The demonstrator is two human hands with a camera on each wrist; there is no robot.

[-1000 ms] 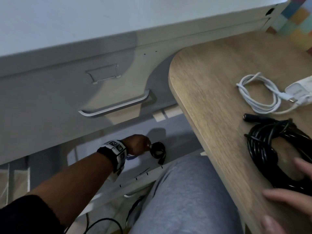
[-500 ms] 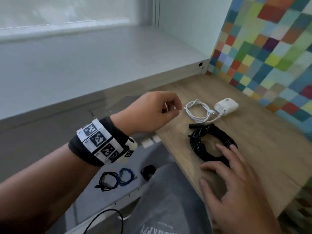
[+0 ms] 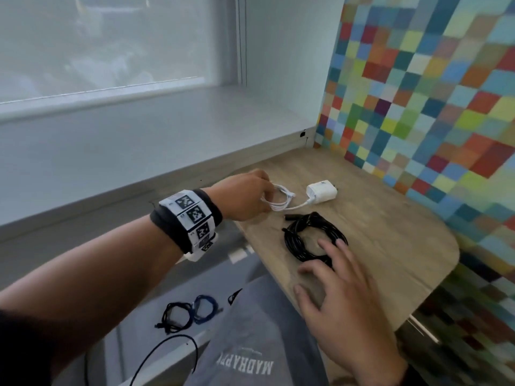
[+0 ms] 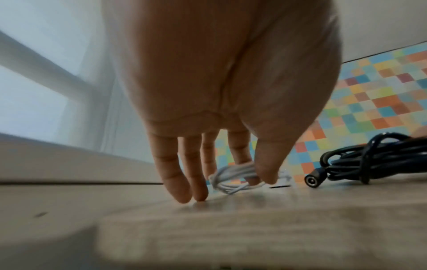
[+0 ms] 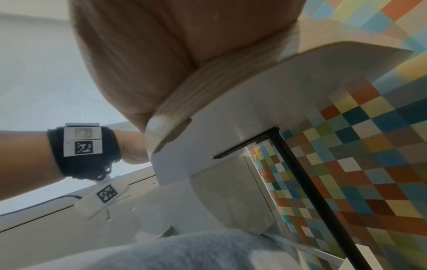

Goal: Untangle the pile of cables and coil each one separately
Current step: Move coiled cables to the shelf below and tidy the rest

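Left hand (image 3: 245, 197): arm reaching forward over the wooden table (image 3: 390, 227), thumb and forefinger pinching the coiled white charging cable (image 3: 278, 200), other fingers extended down.
White charger plug (image 3: 322, 192): beside that coil, joined to it.
Right hand (image 3: 342, 299): palm down, fingers spread and relaxed, fingertips resting on the coiled black cable (image 3: 309, 238); grips nothing.

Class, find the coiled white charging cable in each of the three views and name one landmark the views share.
Head: white charging cable sits mid-frame on the wooden table, under the left hand's fingertips.
Left wrist: lower centre, pinched between thumb and finger.
Right wrist: not in it.
Shared landmark: the coloured checkered wall, right side of every view.
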